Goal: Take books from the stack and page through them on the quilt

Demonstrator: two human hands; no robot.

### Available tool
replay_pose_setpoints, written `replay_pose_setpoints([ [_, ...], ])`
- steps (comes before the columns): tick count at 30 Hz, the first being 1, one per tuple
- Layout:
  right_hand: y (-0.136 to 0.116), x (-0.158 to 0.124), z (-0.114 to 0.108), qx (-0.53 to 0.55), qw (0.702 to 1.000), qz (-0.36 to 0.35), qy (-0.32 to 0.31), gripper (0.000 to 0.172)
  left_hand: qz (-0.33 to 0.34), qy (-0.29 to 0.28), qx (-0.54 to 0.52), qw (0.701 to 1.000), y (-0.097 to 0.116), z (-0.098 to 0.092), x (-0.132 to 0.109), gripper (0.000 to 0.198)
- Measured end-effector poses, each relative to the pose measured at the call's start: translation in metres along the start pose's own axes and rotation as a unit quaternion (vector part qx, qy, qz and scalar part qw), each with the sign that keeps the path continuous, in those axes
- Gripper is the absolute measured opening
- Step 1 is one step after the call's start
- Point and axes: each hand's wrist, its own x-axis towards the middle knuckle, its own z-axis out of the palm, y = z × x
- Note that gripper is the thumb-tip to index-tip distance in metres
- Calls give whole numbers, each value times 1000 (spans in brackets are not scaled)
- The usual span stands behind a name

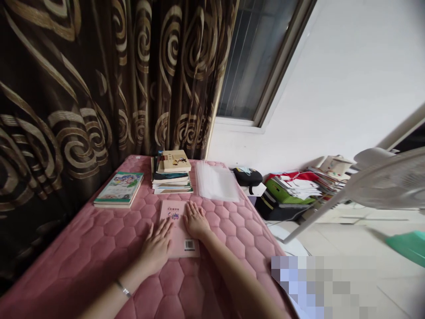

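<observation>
A pink book (179, 237) lies on the quilted pink mattress (149, 292), with a small drawing near its top and a barcode near its bottom. My left hand (158, 243) rests flat along the book's left edge, fingers spread and pointing away from me. On the upper right of the same book lies my right hand (196, 220), also flat with fingers stretched out. Neither hand is closed round anything. Parts of the cover are hidden under the fingers.
Behind the pink book stands a stack of books (174, 177). Clear plastic sleeves (217, 182) lie to its right, and books with a green-edged cover (119, 188) to the left. A white fan (388, 177) stands beyond the mattress's right side, near a black case (247, 176).
</observation>
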Motion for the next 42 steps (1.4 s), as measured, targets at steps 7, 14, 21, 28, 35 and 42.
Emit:
replay_pose_setpoints([
  [7, -47, -29, 14, -27, 999, -11, 38, 57, -11, 5, 12, 1000, -7, -2, -10, 54],
  [14, -32, -65, 18, -1, 998, -52, 31, 51, -2, 16, 8, 1000, -9, -2, -11, 52],
  [21, -7, -68, 15, -14, 998, -54, 23, 50, -41, -50, 12, 998, -22, -16, -19, 52],
  [28, -13, -70, 12, -19, 999, -49, 13, 51, -143, -76, 42, 986, -16, -27, -23, 54],
  [35, -29, -46, 9, -10, 992, -126, -17, 56, -27, 20, 37, 999, 14, 1, -11, 55],
  [42, -16, 15, -2, -13, 1000, -10, -7, 60, -19, 104, 39, 994, 10, 20, -19, 54],
])
